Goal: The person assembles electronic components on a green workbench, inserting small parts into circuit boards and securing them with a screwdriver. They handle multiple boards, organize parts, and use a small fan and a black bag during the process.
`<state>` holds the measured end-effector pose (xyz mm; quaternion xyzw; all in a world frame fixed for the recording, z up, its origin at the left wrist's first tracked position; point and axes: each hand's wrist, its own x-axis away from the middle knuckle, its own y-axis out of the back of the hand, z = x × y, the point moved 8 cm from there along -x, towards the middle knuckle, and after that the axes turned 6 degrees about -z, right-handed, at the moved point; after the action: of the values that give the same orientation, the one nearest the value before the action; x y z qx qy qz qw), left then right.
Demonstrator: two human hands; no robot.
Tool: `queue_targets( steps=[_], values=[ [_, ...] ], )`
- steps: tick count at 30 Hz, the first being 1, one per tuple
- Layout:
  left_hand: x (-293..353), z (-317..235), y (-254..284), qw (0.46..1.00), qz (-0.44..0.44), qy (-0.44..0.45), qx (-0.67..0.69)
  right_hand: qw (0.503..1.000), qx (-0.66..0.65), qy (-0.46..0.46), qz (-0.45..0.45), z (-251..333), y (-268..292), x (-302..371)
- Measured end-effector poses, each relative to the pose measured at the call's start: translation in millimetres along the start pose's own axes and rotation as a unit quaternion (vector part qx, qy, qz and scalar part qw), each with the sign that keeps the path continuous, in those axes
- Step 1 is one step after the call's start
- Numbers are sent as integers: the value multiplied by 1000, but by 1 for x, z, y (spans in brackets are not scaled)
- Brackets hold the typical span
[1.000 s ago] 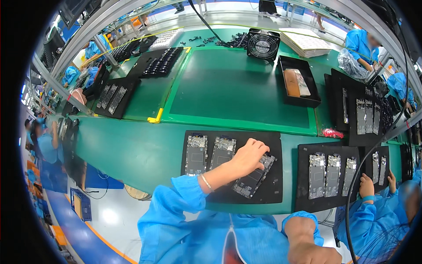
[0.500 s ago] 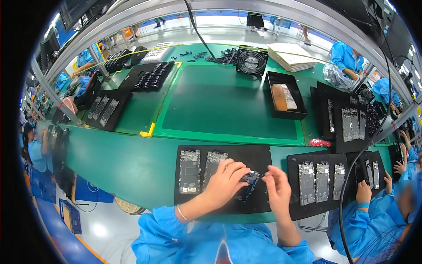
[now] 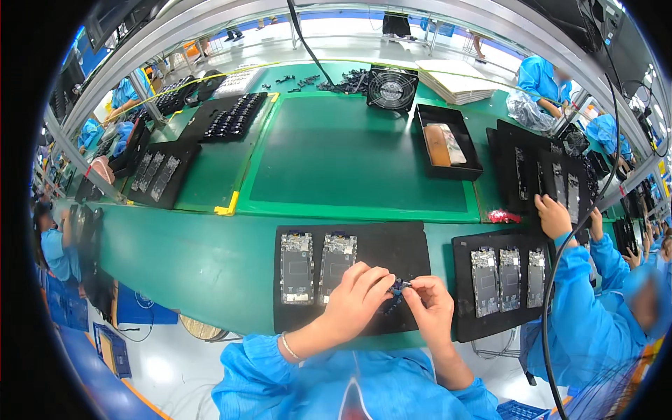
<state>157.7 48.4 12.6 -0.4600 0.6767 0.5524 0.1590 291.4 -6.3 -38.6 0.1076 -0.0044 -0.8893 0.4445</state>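
Over the black mat (image 3: 406, 241) in front of me, a small dark electronic part with bluish patches (image 3: 398, 288) is between my hands. My left hand (image 3: 352, 299) grips it from the left with bent fingers. From the other side my right hand (image 3: 428, 308) pinches its right end between thumb and fingertips. Fingers cover much of the part, so its full shape is hidden. To the left on the same mat lie two phone-like circuit board assemblies, the outer one (image 3: 297, 269) in full view and the inner one (image 3: 337, 262) partly behind my left hand.
On the right, another black mat (image 3: 467, 325) bears several board assemblies (image 3: 510, 280), and a co-worker's hand (image 3: 555, 215) reaches over stacked mats. Farther back stand a black open box (image 3: 476, 168), a fan (image 3: 392, 89) and white sheets (image 3: 458, 80). A black cable (image 3: 548, 336) hangs at right.
My right hand has moved left and its fingers have closed on the part, where they were apart from it before. At right, the co-worker's hands have moved away from the near mat to the farther ones.
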Motion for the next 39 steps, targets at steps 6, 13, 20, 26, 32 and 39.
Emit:
queue_targets(
  steps=[6,13,20,26,32,39],
  values=[
    [3,-5,5,1000,-11,-12,-3,999,41,17,11,3,1,2],
    [7,-8,7,1000,-21,-22,-7,998,5,-10,55,10,-1,-5],
    [7,-9,10,999,-32,-25,-14,998,17,2,55,16,0,-2],
    [9,-10,12,999,-41,-24,1,999,5,-15,42,11,2,1],
    [21,-13,15,997,-69,-28,-25,993,46,35,98,25,-5,3],
    [17,-2,26,996,-85,11,1,987,-60,-110,97,18,-6,3]
  ],
)
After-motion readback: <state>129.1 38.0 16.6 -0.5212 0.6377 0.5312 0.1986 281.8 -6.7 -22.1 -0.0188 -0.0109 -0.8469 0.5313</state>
